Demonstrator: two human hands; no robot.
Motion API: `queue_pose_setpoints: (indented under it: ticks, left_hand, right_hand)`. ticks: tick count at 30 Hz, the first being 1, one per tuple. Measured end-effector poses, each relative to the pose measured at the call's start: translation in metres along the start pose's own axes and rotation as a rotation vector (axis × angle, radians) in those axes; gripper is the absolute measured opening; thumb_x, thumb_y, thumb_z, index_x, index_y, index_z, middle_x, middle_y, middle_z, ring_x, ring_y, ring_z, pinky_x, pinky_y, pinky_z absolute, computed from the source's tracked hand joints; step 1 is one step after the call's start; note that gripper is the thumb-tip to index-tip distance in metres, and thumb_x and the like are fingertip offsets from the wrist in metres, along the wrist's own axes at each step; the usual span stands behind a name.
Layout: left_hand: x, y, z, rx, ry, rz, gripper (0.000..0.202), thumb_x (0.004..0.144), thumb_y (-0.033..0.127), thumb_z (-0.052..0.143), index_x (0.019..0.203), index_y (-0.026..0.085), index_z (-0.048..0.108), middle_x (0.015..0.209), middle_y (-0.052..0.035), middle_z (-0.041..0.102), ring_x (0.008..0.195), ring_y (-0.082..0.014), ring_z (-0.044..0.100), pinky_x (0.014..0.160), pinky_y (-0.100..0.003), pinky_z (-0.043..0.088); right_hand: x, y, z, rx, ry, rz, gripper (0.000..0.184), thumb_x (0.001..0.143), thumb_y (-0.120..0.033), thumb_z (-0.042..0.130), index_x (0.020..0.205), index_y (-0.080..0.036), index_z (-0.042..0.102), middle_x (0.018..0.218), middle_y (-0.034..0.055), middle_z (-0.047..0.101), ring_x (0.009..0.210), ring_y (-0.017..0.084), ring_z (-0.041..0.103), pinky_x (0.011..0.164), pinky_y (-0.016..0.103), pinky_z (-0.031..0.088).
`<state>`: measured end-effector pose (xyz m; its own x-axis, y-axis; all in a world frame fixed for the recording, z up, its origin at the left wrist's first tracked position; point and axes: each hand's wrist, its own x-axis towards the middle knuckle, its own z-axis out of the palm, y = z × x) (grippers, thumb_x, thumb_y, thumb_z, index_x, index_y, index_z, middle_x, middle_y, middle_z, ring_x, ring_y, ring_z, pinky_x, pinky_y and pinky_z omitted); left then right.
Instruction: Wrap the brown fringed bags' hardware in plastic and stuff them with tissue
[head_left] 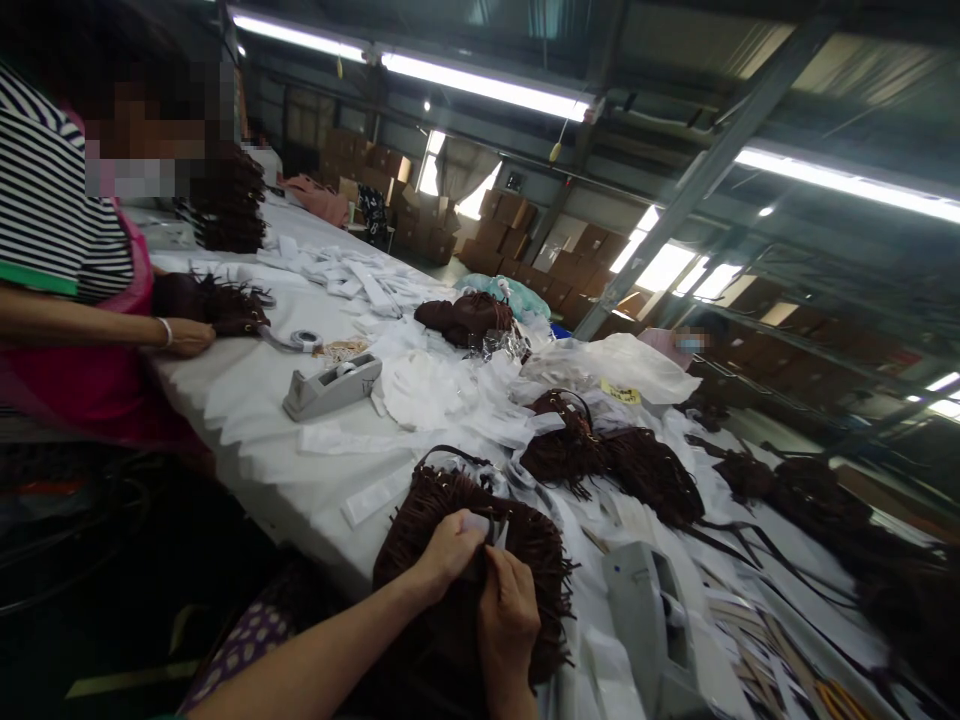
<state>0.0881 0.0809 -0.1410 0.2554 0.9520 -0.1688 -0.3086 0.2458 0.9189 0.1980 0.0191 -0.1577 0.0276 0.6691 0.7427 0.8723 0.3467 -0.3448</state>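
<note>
Brown fringed bag (405, 545) placed at the table's (300, 490) near edge, under both hands.
A white slip (474, 522) is pinched by the left hand (448, 550); the right hand (510, 608) is drawn narrow, its hold unclear. Fringe could be snagged by tugging. Rightward room is limited by a tape dispenser (628, 610); leftward, more is offered.

Lower centre, the fringed bag (454, 640) is dark brown, with a white slip (475, 522) against it. The tablecloth (255, 440) is white; the tape dispenser (334, 388) left of centre, grey. Upper left, a person's shirt (37, 170) shows black-and-white stripes (green-edged at the sleeve). Lower left, purple cloth (251, 640) carries pale spots.
</note>
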Motion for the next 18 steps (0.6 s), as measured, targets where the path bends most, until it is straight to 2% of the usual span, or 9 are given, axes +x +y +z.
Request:
queue_pose_setpoints:
  ticks: [4,6,9,11,14,18]
  left_hand:
    - [0.000,-0.002,0.002,-0.011,-0.009,0.003,0.016,0.063,0.016,0.065,0.079,0.015,0.062,0.071,0.0002,0.062,0.067,-0.0152,0.054,0.062,-0.024,0.040]
    - [0.001,-0.003,0.002,-0.008,-0.012,0.025,0.020,0.061,0.016,0.068,0.080,0.015,0.063,0.073,-0.0001,0.063,0.069,-0.0157,0.055,0.064,-0.024,0.041]
    - [0.002,-0.007,0.001,-0.003,-0.006,0.059,0.019,0.061,0.014,0.069,0.079,0.015,0.063,0.072,0.0007,0.062,0.072,-0.0163,0.055,0.067,-0.024,0.042]
    - [0.004,-0.008,-0.001,-0.011,-0.013,0.070,0.020,0.061,0.014,0.070,0.079,0.015,0.063,0.074,0.0003,0.063,0.075,-0.0172,0.056,0.069,-0.024,0.042]
    - [0.004,-0.008,-0.002,-0.057,-0.054,0.055,0.024,0.065,0.022,0.071,0.086,0.014,0.064,0.081,-0.0030,0.065,0.081,-0.0196,0.058,0.073,-0.027,0.044]
    - [0.004,-0.005,-0.002,-0.144,-0.128,0.002,0.042,0.070,0.045,0.071,0.095,0.012,0.063,0.085,-0.0072,0.067,0.085,-0.0225,0.061,0.078,-0.032,0.046]
  right_hand:
    - [-0.001,-0.005,-0.004,0.103,-0.040,0.106,0.031,0.094,-0.033,0.043,0.102,-0.019,0.070,0.094,0.0101,0.071,0.089,0.022,0.065,0.084,0.035,0.051]
    - [0.001,-0.007,-0.007,0.128,-0.030,0.259,0.036,0.091,-0.040,0.048,0.111,-0.016,0.066,0.095,0.0112,0.070,0.085,0.022,0.066,0.080,0.034,0.052]
    - [0.013,-0.007,-0.014,0.097,-0.043,0.551,0.062,0.079,-0.051,0.061,0.125,-0.010,0.057,0.089,0.0106,0.070,0.068,0.021,0.064,0.067,0.032,0.052]
    - [0.026,-0.004,-0.019,0.131,-0.168,0.649,0.061,0.074,-0.054,0.064,0.116,-0.011,0.065,0.083,0.0089,0.071,0.065,0.022,0.064,0.064,0.031,0.050]
    - [0.045,0.002,-0.026,0.306,-0.384,0.665,0.049,0.072,-0.059,0.060,0.086,-0.015,0.076,0.075,0.0066,0.072,0.070,0.025,0.065,0.064,0.031,0.049]
    - [0.049,0.010,-0.029,0.455,-0.415,0.726,0.053,0.069,-0.064,0.059,0.076,-0.015,0.076,0.069,0.0055,0.071,0.071,0.026,0.065,0.060,0.030,0.049]
